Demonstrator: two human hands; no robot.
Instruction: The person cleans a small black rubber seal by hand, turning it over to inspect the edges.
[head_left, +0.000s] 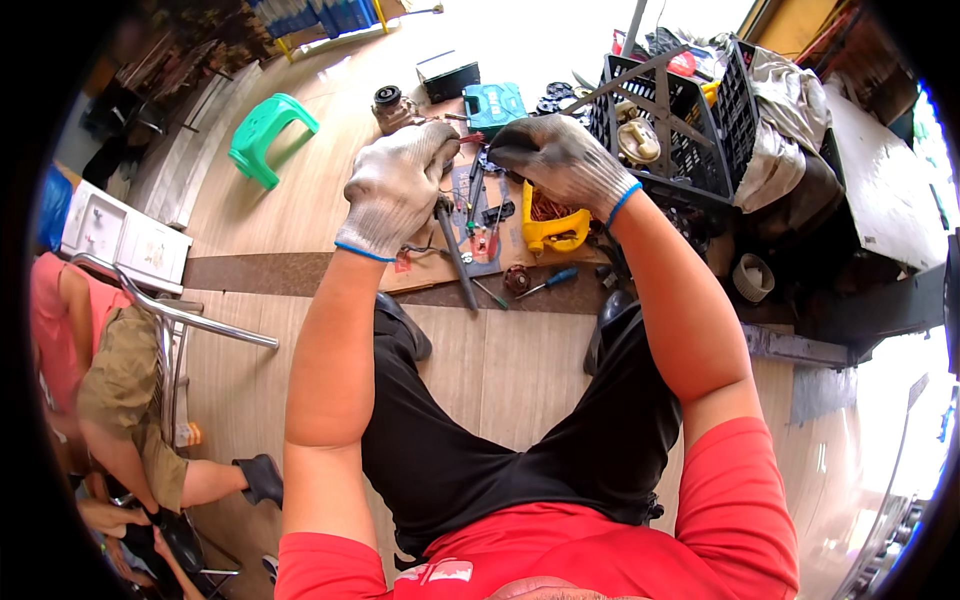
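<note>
Both of my hands wear pale knitted work gloves with dark, soiled palms. My left hand (401, 184) is raised with its fingers closed together, and thin red strands (472, 138) stick out at its fingertips. My right hand (562, 161) is bent with its fingertips together; what lies between them is hidden. Below the hands, a flattened cardboard sheet (427, 271) bears a hammer (456, 259), a yellow plastic tool housing (556, 234) beside copper-coloured wire (549, 205), and several small tools. A blue-handled screwdriver (559, 277) lies near a small round reddish part (517, 278).
Beyond my hands are a teal tool case (495, 106), a dark box (448, 77) and a motor-like part (393, 109). A black plastic crate (660, 180) with parts stands at right. A green stool (274, 135) is at left; another person (127, 375) sits on a metal chair (217, 322).
</note>
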